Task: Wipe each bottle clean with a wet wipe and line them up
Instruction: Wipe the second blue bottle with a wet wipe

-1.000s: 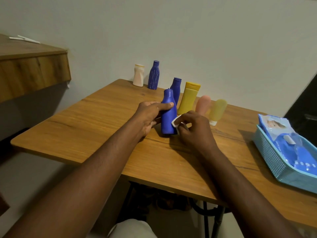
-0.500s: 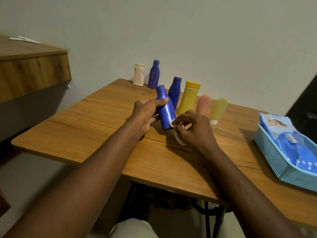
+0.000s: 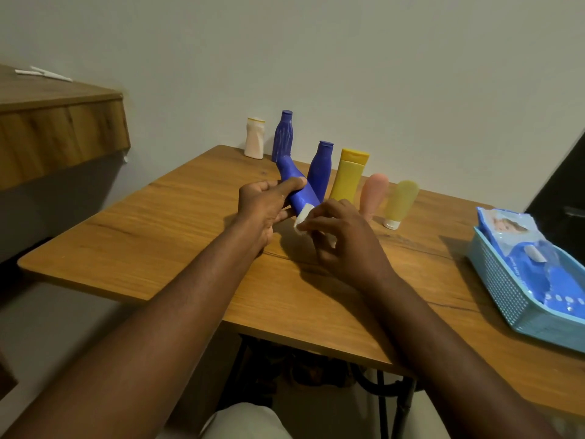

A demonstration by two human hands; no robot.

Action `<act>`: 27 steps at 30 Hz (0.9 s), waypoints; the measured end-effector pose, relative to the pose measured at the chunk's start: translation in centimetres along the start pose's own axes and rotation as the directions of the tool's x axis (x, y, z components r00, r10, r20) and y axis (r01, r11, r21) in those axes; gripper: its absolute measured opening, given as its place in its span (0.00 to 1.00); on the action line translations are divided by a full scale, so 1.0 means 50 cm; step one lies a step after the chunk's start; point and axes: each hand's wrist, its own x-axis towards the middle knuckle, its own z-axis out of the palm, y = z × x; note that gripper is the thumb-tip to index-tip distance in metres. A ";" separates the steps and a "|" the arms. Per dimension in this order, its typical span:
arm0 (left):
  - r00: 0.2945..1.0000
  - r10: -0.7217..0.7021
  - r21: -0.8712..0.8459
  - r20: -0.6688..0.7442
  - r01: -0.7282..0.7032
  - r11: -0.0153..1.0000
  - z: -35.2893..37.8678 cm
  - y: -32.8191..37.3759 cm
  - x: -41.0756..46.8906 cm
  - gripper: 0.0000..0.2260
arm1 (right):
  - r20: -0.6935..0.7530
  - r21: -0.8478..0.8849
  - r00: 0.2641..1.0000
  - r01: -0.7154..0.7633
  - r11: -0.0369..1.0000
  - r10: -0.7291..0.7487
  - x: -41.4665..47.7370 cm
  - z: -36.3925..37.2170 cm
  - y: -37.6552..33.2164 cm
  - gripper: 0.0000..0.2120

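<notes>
My left hand (image 3: 264, 205) grips a blue bottle (image 3: 297, 188), which is tilted with its cap to the upper left and its base lifted off the wooden table (image 3: 158, 236). My right hand (image 3: 343, 239) pinches a white wet wipe (image 3: 302, 218) against the bottle's base. Behind them stand another blue bottle (image 3: 320, 168), a yellow tube (image 3: 349, 175), a pink tube (image 3: 373, 194) and a pale yellow tube (image 3: 399, 199) in a row. Farther back by the wall stand a white bottle (image 3: 254, 138) and a ribbed blue bottle (image 3: 282, 136).
A light blue basket (image 3: 506, 299) holding a blue pack of wet wipes (image 3: 535, 258) sits at the table's right edge. A wooden shelf (image 3: 60, 128) juts out on the left, above table height. The wall runs close behind the bottles.
The held blue bottle went from upright on the table to tilted left and lifted. My right hand moved the wipe from the bottle's side down to its base.
</notes>
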 end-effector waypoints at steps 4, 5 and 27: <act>1.000 0.011 -0.003 -0.010 -0.011 1.000 0.000 0.002 -0.003 0.14 | -0.069 0.019 0.995 -0.067 0.998 0.068 0.001 -0.006 0.004 0.12; 1.000 0.016 -0.009 -0.013 -0.016 1.000 0.000 0.003 -0.004 0.14 | -0.124 0.063 0.985 -0.109 0.992 0.116 0.002 -0.007 0.008 0.10; 0.992 -0.104 -0.200 0.075 0.117 0.973 -0.003 0.007 0.004 0.16 | -0.379 0.504 0.817 -0.212 0.837 0.435 0.010 -0.019 0.022 0.07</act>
